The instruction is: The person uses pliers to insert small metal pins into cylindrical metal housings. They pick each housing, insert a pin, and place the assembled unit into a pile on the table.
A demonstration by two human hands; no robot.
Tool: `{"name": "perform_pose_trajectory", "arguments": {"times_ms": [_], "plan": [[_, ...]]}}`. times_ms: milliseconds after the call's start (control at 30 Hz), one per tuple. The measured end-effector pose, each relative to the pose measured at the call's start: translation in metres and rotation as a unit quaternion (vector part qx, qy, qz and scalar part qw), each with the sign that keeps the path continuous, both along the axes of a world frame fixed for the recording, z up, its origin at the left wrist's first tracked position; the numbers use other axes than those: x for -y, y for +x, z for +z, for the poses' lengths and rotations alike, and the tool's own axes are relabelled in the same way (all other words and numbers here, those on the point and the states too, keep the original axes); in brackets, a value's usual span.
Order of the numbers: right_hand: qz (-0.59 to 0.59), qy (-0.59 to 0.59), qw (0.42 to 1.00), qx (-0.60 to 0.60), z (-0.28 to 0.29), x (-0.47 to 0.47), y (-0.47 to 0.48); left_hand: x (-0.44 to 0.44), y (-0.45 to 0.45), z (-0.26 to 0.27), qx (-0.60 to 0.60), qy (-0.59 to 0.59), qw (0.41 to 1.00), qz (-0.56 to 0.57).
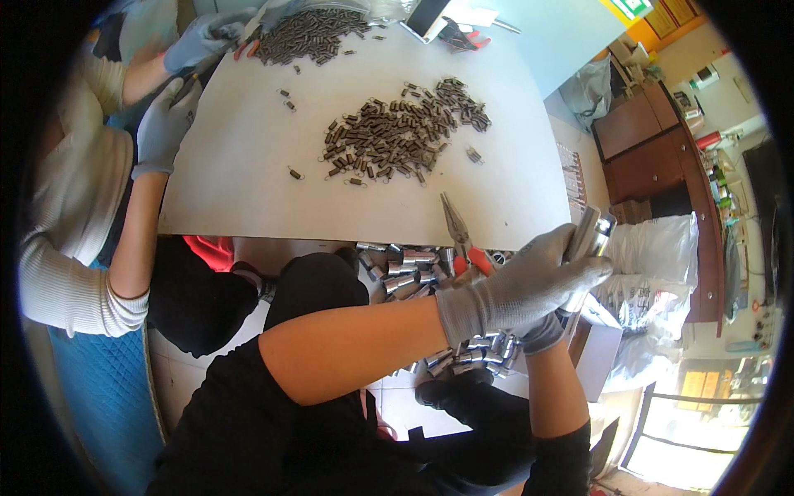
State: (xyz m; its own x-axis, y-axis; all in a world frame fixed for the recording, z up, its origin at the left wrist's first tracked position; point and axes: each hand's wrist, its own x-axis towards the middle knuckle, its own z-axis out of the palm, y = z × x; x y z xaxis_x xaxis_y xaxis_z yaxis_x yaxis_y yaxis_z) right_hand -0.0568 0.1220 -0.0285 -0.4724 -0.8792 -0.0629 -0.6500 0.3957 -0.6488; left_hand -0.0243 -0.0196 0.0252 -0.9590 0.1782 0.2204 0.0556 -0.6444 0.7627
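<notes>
My left hand (527,285), in a grey knit glove, reaches across to the right and grips a flat-sided metal piece (583,234) and a shiny chrome cylinder (600,235). Below it, my right hand (541,333), gloved alike, is mostly hidden behind the left; its grip does not show. Needle-nose pliers (458,228) with red handles lie at the near edge of the white table (248,204), their handles past the edge. A pile of small steel extension springs (391,133) spreads over the table.
Chrome cylinders (409,266) lie in a heap below the table edge, more (484,356) under my hands. At left, a co-worker's gloved hands (164,124) are near a second spring pile (310,37) and red-handled pliers (248,48). White sacks (651,266) stand at right beside a brown desk (645,142).
</notes>
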Motion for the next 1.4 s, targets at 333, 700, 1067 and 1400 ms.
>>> {"name": "perform_pose_trajectory", "arguments": {"times_ms": [333, 700, 1067, 1400], "plan": [[-0.016, 0.188, 0.965, -0.184, 0.002, 0.052, -0.023, 0.012, 0.003, -0.008, -0.006, -0.01, 1.0, 0.013], [-0.021, 0.206, 0.954, -0.215, 0.0, 0.064, -0.021, 0.007, 0.002, -0.013, -0.035, -0.036, 0.999, 0.01], [-0.157, -0.108, 0.966, 0.177, -0.006, 0.013, 0.007, 0.034, -0.004, 0.009, 0.036, 0.127, 0.987, 0.091], [-0.274, -0.241, 0.839, 0.404, 0.041, -0.042, 0.053, 0.081, -0.022, -0.001, 0.112, 0.18, 0.959, 0.186]]}}
